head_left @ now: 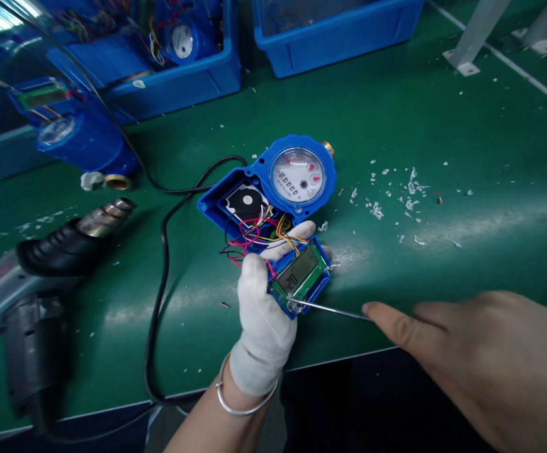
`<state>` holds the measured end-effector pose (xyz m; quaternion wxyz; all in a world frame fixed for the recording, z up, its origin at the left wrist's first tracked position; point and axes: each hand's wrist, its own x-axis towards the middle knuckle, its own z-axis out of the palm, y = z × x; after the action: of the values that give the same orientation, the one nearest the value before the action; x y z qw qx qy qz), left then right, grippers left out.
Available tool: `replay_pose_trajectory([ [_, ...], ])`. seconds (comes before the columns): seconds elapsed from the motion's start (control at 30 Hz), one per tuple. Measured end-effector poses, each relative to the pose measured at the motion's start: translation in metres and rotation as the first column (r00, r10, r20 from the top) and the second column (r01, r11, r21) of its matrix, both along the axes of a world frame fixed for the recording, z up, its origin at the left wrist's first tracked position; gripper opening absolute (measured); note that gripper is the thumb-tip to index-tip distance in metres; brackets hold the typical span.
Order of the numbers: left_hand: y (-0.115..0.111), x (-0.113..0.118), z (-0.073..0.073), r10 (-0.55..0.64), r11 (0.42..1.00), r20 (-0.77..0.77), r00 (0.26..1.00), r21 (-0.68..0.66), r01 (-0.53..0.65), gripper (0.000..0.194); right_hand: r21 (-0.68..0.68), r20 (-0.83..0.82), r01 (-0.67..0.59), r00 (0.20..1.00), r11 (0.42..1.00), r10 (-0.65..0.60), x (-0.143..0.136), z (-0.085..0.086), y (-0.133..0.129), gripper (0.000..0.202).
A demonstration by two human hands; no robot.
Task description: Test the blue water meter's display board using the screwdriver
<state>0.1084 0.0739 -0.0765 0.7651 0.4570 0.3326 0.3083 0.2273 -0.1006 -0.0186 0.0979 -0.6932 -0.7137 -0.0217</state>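
My left hand (266, 308), in a white glove, grips a small blue housing with a green circuit board and LCD display (299, 274). Colored wires (254, 233) run from it into the open blue box of a water meter (299, 178), which lies on the table with its dial up. My bare right hand (462, 340) is closed on a thin metal tool, probably a screwdriver; its shaft (334, 309) shows but its handle is hidden. The tool's tip touches the near corner of the board, at some clear, glue-like material (294, 306).
A heat gun (51, 264) lies at the left, its black cable (163, 277) curving past the meter. Another blue meter (82, 135) stands behind it. Blue bins (339, 38) are at the back, one holding meters. White scraps (377, 211) litter the green table (396, 126); metal legs (476, 38) stand back right.
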Motion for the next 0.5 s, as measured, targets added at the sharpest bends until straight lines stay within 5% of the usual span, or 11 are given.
replay_pose_trajectory([
  [0.2, 0.001, -0.001, -0.002, -0.012, 1.0, -0.012, 1.0, -0.005, 0.012, 0.065, -0.054, 0.292, -0.061, 0.953, 0.997, 0.074, -0.011, -0.006, -0.013, 0.054],
  [0.4, 0.004, -0.008, 0.003, -0.132, 0.985, 0.005, 0.991, -0.113, 0.132, 0.072, -0.022, -0.124, -0.015, 0.992, 1.0, 0.012, -0.017, -0.03, -0.013, 0.064],
  [0.5, 0.005, -0.011, 0.006, -0.206, 0.953, 0.067, 0.976, -0.211, 0.216, 0.076, -0.005, -0.174, 0.015, 0.985, 1.0, -0.016, -0.017, -0.038, -0.018, 0.062],
])
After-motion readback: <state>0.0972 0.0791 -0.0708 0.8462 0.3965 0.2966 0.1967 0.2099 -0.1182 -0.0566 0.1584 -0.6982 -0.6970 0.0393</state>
